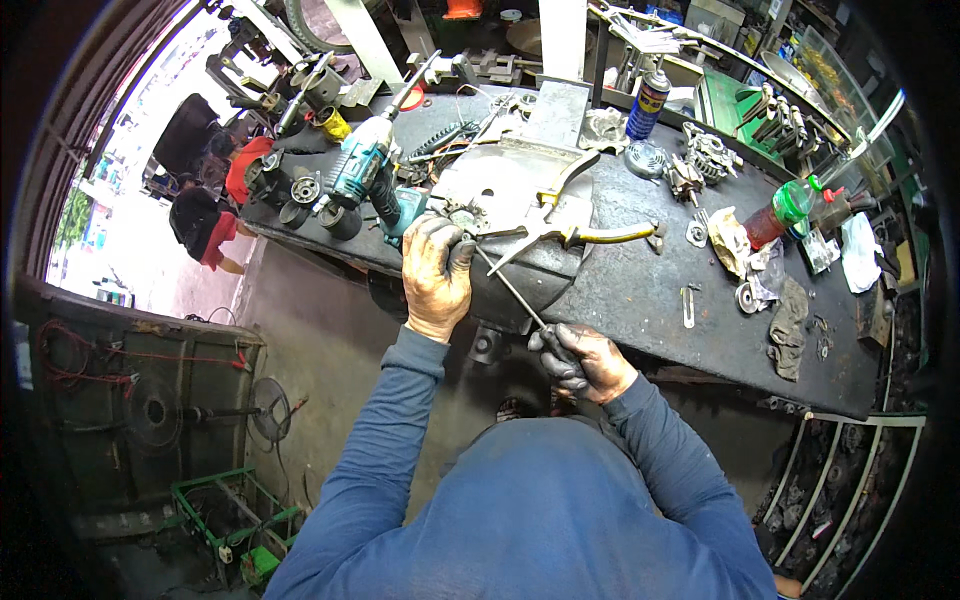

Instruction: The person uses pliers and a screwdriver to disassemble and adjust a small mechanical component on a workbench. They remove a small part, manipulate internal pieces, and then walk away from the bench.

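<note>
One slim-shafted screwdriver [513,291] slants over the near edge of the bench [640,290], its handle wrapped in the closed fingers of the right hand [585,362]. The left hand [437,262] is curled, thumb and fingers drawn together at a small metal part [462,221] by the shaft's far end; I cannot tell exactly what it pinches. Yellow-handled pliers [545,228] lie just beside, and a teal cordless power tool [362,165] is near the left hand. Among the containers, a clear bottle [770,222] with a green cap holds dark red liquid, next to a red-capped bottle [832,208] whose contents are unclear. A blue aerosol can [648,106] stands toward the back; its inside cannot be seen. A yellow can [331,123] sits at the left, contents too small to tell. At lower right, a pale-barred rack [865,420] holds dark parts.
</note>
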The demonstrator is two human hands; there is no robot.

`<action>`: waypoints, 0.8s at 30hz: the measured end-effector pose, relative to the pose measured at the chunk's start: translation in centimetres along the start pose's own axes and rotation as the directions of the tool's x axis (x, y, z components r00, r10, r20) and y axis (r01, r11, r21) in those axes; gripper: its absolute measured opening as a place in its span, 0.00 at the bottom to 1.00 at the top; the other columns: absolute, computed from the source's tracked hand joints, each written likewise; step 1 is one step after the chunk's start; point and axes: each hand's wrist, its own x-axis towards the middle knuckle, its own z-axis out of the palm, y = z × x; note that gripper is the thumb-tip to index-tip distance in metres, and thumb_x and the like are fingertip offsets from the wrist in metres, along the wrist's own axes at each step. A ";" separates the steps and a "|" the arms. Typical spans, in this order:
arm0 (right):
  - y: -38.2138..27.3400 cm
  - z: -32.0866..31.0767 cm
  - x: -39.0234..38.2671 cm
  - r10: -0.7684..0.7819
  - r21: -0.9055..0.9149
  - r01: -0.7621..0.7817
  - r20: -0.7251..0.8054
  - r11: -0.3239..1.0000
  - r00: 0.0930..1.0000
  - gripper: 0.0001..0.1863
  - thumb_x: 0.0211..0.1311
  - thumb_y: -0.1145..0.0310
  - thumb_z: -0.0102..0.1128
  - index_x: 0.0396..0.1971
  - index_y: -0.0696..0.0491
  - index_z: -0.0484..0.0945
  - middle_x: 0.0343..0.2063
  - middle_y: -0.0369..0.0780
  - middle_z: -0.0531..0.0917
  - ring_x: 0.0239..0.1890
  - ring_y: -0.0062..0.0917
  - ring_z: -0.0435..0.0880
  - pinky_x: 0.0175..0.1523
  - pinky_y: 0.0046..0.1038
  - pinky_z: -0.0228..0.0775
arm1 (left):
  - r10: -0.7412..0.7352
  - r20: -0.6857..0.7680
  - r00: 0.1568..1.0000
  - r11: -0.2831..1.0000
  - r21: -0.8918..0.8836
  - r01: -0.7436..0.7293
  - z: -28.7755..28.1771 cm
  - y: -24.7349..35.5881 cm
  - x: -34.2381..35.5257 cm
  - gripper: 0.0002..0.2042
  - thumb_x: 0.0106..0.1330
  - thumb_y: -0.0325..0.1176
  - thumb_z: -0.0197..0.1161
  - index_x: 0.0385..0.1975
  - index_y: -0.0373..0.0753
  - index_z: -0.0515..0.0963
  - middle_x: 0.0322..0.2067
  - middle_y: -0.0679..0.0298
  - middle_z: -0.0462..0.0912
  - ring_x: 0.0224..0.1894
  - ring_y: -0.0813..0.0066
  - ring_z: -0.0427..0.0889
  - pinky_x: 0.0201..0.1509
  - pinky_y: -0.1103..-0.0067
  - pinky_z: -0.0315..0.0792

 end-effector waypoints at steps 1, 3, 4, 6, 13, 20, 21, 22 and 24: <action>-0.7 0.4 -0.4 -0.008 -0.122 -0.001 -0.077 0.993 0.997 0.22 0.82 0.53 0.50 0.49 0.56 0.83 0.19 0.30 0.69 0.18 0.13 0.59 0.23 0.20 0.51 | -0.011 0.000 1.000 1.000 0.004 0.011 0.0 0.0 -0.1 0.09 0.72 0.35 0.68 0.41 0.36 0.79 0.42 0.55 0.83 0.51 0.50 0.80 0.62 0.60 0.72; -1.8 -1.2 -0.5 -0.242 -0.655 0.180 -0.004 0.734 0.970 0.23 0.81 0.52 0.48 0.49 0.58 0.83 0.23 0.34 0.76 0.25 0.17 0.71 0.30 0.22 0.63 | 0.006 0.006 1.000 1.000 0.009 -0.006 0.0 -0.5 0.4 0.09 0.72 0.35 0.68 0.41 0.36 0.80 0.43 0.55 0.83 0.51 0.50 0.80 0.62 0.60 0.72; -1.7 -2.5 -1.0 -0.466 -0.898 0.341 0.184 0.279 0.865 0.19 0.78 0.58 0.55 0.48 0.59 0.82 0.32 0.39 0.83 0.36 0.22 0.80 0.42 0.26 0.73 | 0.007 0.014 1.000 1.000 0.010 -0.007 -0.1 -0.5 0.4 0.10 0.72 0.36 0.68 0.42 0.36 0.80 0.43 0.55 0.83 0.51 0.50 0.80 0.62 0.61 0.72; -3.7 -0.7 -5.0 -0.249 -0.952 0.111 0.038 0.285 0.968 0.14 0.73 0.66 0.62 0.49 0.60 0.82 0.40 0.41 0.85 0.44 0.26 0.81 0.51 0.30 0.75 | 0.014 0.017 1.000 1.000 0.010 -0.014 -0.1 -0.6 0.3 0.09 0.70 0.34 0.69 0.42 0.36 0.80 0.43 0.55 0.83 0.52 0.49 0.80 0.62 0.60 0.72; -9.9 1.5 -4.5 -0.779 -0.856 0.031 0.483 -0.515 0.399 0.18 0.59 0.70 0.71 0.49 0.53 0.79 0.42 0.44 0.82 0.36 0.39 0.85 0.40 0.37 0.79 | -0.011 0.016 1.000 0.999 0.036 0.010 0.0 -0.1 0.3 0.13 0.61 0.32 0.75 0.42 0.36 0.80 0.44 0.54 0.82 0.53 0.48 0.79 0.63 0.60 0.72; -13.6 1.0 -0.1 -0.717 -0.867 -0.030 0.392 -0.498 0.576 0.16 0.61 0.64 0.74 0.46 0.53 0.84 0.38 0.47 0.80 0.35 0.44 0.84 0.38 0.40 0.76 | -0.109 0.057 0.992 0.993 -0.043 0.111 -1.0 0.6 0.8 0.13 0.61 0.30 0.75 0.41 0.35 0.81 0.45 0.54 0.83 0.54 0.50 0.78 0.62 0.62 0.72; -13.8 1.5 0.1 -0.697 -0.839 0.038 0.476 -0.543 0.536 0.13 0.59 0.66 0.75 0.40 0.56 0.84 0.31 0.47 0.77 0.32 0.44 0.81 0.36 0.41 0.73 | -0.113 0.070 0.991 0.992 -0.050 0.117 -1.6 0.9 1.0 0.12 0.61 0.30 0.75 0.41 0.35 0.81 0.45 0.54 0.83 0.53 0.50 0.78 0.61 0.63 0.72; -13.8 2.5 -0.6 -0.684 -0.865 0.042 0.424 -0.499 0.594 0.14 0.58 0.67 0.75 0.39 0.57 0.82 0.30 0.46 0.77 0.31 0.44 0.79 0.36 0.40 0.72 | -0.118 0.082 0.990 0.991 -0.058 0.123 -2.4 1.4 1.3 0.12 0.61 0.30 0.75 0.41 0.35 0.81 0.44 0.54 0.83 0.53 0.50 0.78 0.61 0.63 0.72; -13.8 4.6 -1.7 -0.646 -0.842 0.110 0.482 -0.528 0.591 0.13 0.58 0.68 0.75 0.38 0.58 0.82 0.29 0.46 0.79 0.31 0.41 0.79 0.36 0.38 0.71 | -0.162 0.076 0.984 0.976 -0.135 0.171 -5.1 3.1 1.9 0.11 0.62 0.31 0.74 0.40 0.34 0.81 0.42 0.55 0.83 0.51 0.53 0.78 0.59 0.64 0.72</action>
